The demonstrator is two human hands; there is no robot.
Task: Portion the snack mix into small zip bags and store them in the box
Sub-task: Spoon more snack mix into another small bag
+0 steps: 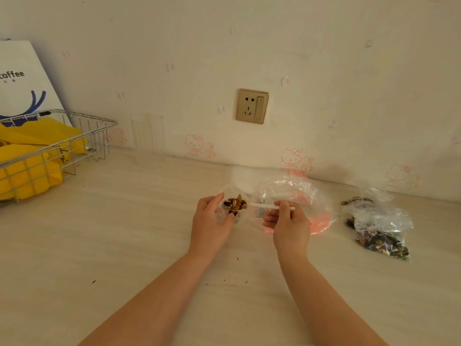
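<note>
My left hand (209, 218) holds a small clear zip bag (225, 213) open at the table's middle. My right hand (287, 221) pinches the handle of a white plastic spoon (264, 206), whose bowl carries a heap of snack mix (235, 203) right over the bag's mouth. Behind my right hand lies a crumpled clear bag with pink print (299, 193). Further right sits a large clear bag of snack mix (381, 236), dark nuts and seeds showing through it.
A wire basket (82, 136) with yellow items stands at the left, a white coffee bag (17, 78) leaning on the wall behind it. A wall socket (252, 106) is above the table. Small crumbs (245, 282) dot the pale tabletop (124, 233).
</note>
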